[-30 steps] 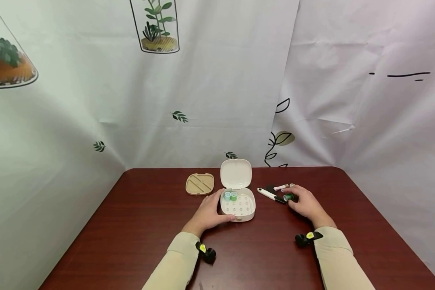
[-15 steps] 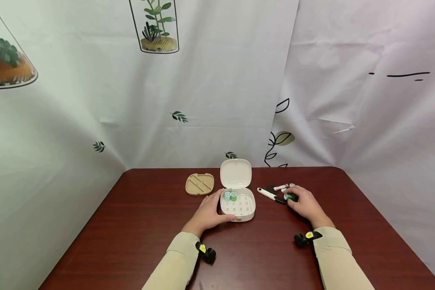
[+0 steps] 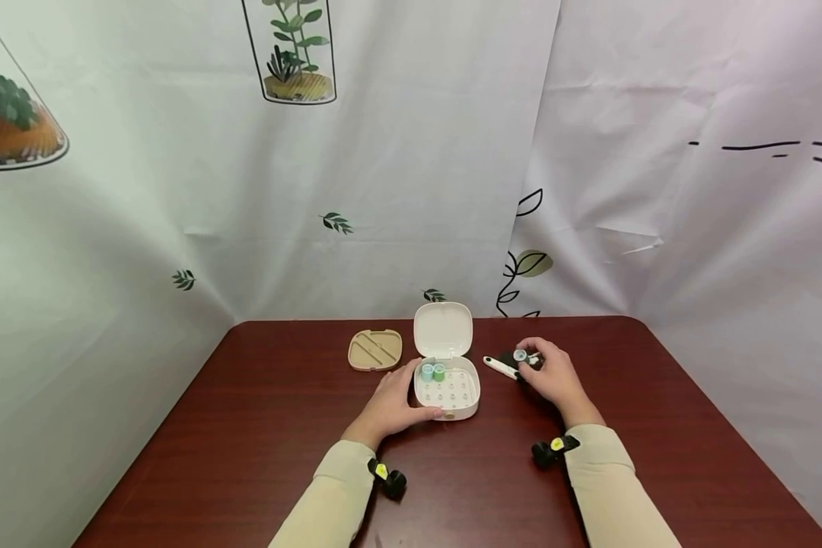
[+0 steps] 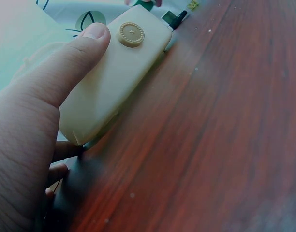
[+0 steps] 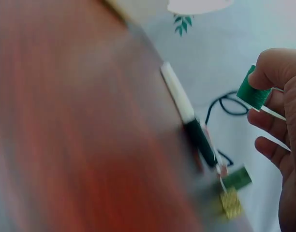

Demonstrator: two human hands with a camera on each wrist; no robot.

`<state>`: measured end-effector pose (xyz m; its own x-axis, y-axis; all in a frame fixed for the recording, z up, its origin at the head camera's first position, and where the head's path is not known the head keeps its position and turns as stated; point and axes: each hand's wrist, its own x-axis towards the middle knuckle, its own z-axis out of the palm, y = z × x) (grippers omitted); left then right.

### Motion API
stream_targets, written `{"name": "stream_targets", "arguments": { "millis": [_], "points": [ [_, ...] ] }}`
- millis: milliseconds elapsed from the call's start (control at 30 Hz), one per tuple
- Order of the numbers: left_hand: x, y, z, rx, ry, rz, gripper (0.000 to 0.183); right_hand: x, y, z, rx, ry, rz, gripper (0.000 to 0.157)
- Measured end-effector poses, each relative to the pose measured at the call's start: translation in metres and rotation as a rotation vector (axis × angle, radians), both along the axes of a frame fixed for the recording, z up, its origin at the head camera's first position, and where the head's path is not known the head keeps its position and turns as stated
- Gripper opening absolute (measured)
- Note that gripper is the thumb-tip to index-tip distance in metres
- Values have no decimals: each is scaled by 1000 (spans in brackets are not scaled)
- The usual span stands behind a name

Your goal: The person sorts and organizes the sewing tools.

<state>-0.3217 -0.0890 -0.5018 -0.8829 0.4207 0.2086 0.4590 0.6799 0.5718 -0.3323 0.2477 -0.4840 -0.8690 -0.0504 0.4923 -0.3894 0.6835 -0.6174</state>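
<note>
My left hand (image 3: 389,403) grips the left side of an open white sewing box (image 3: 463,413), its thumb on the front beside a round beige button (image 4: 131,35) in the left wrist view. Inside, a light blue thread spool (image 3: 428,372) and a green one (image 3: 439,372) stand in the back left corner, with rows of small pegs around them. My right hand (image 3: 556,380) pinches a green thread spool (image 5: 253,89) between thumb and fingers, raised above the table to the right of the box.
A beige tray (image 3: 375,350) with diagonal slots lies left of the box. To the right lies a slim white-and-black tool (image 3: 500,367). Near it the right wrist view shows another green spool (image 5: 237,179) and a gold-yellow one (image 5: 231,204). The raised lid (image 3: 443,330) stands behind the box.
My right hand has lifted the green spool from the items on the right and moved left and slightly back with it. My left hand still holds the box.
</note>
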Motion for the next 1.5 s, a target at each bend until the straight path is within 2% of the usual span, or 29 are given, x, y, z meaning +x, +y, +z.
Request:
{"name": "stream_targets", "arguments": {
  "millis": [267, 633, 733, 900, 1000, 1167, 1500],
  "points": [
    [1, -1, -4, -13, -12, 17, 105, -5, -37, 8, -117, 16, 82, 27],
    [2, -3, -3, 32, 27, -4, 103, -10, -82, 25, -152, -50, 173, 26],
    [2, -3, -4, 35, 24, -2, 101, -12, -91, 26, -93, -69, 159, 27],
    [2, -3, -5, 20, -6, 2, 102, -9, -101, 26, 88, -115, 83, 24],
    [1, -2, -5, 14, -12, 2, 104, -7, -104, 24, 158, -121, 47, 22],
    [-2, 0, -6, 9, -7, 4, 105, -8, -107, 23, 220, -96, 30, 18],
    [-2, 1, -3, -16, -23, 18, 106, -12, -112, 17, 348, -139, 24, 15]
  ]
}}
